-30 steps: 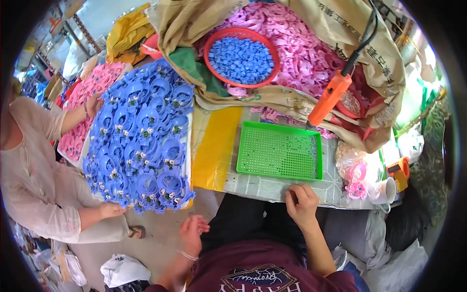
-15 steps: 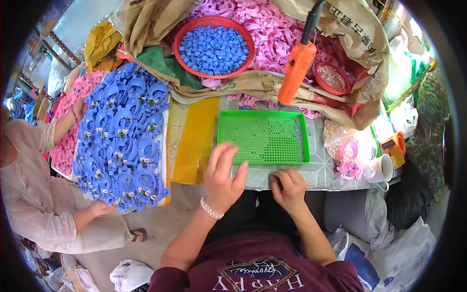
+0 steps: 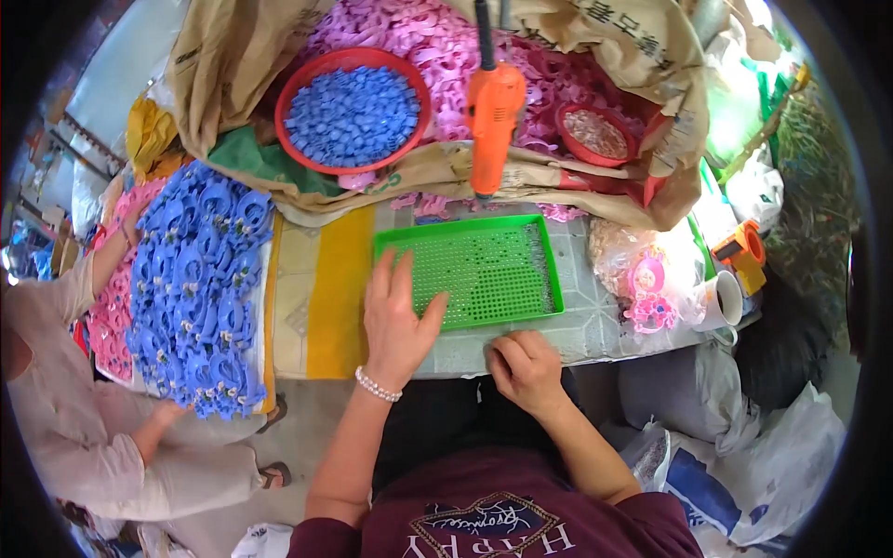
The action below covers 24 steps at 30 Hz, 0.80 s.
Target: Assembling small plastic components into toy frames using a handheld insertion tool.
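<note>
Right hand: my right hand (image 3: 524, 367) sits at the lower centre of the frame, on the near edge of the table (image 3: 595, 325). The fingers are curled into a loose fist. I cannot tell if something small is inside it.

Left hand: my left hand (image 3: 398, 316) lies flat and open, just left of the centre. The fingers are spread and hold nothing; the palm presses on the near left corner of the green tray (image 3: 470, 272), I think to keep it steady.

Green tray: it lies flat in the middle of the frame, directly in front of me, so both hands reach it easily. Its floor is full of small holes. Along its right side I see a strip of thin metal pieces, too small to name.

Yellow sheet: a yellow sheet (image 3: 339, 288) lies on the table just left of the tray.

Orange tool: an orange power tool (image 3: 493, 126) hangs on a cable above the far edge of the tray, tip pointing down, ready to pull down.

Red basin: in the upper left centre, a red basin (image 3: 352, 110) full of blue pieces leans on a brown sack (image 3: 233, 65) with pink parts (image 3: 391, 33).

Blue parts: a heap of blue ring-shaped parts (image 3: 200, 288) fills the left of the frame.

Other person: at the far left, a person in light clothes (image 3: 74, 437) touches this heap.
</note>
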Tool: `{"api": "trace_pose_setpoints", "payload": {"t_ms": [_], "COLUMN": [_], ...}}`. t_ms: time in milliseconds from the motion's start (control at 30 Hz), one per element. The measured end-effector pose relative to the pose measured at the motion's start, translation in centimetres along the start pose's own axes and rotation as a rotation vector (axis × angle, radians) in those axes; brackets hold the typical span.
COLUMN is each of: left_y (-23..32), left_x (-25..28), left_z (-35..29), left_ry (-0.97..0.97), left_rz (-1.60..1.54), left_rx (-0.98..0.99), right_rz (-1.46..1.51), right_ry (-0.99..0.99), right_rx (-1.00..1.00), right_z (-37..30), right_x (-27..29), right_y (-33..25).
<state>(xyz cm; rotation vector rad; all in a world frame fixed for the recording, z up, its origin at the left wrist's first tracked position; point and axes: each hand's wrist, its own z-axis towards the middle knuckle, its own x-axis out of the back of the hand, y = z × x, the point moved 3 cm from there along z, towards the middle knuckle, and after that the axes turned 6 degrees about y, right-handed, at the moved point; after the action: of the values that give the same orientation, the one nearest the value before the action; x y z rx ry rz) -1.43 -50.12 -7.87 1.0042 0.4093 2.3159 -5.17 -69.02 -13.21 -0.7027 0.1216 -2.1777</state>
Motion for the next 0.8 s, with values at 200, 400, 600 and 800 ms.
{"api": "trace_pose_setpoints", "payload": {"t_ms": [200,400,600,800], "left_y": [1.4,2.1,2.9,1.1], "left_x": [-0.5,-1.2,-2.0,-2.5], "left_z": [6.6,6.2,1.2,-0.7], "left_ry": [0.007,-0.042,-0.022,0.065], "left_rz": [0.047,0.005,-0.179,-0.074], "left_rx": [-0.225,-0.181,-0.159,-0.14], "right_rz": [0.026,0.021,-0.006,0.001], "right_ry": [-0.011,-0.004,-0.013,-0.029], "right_rx": [0.005,0.007,0.014,0.027], "right_z": [0.0,-0.1,-0.6,-0.3], "right_x": [-0.2,-0.2,-0.2,-0.6], "right_y": [0.2,0.2,0.8,0.7]}}
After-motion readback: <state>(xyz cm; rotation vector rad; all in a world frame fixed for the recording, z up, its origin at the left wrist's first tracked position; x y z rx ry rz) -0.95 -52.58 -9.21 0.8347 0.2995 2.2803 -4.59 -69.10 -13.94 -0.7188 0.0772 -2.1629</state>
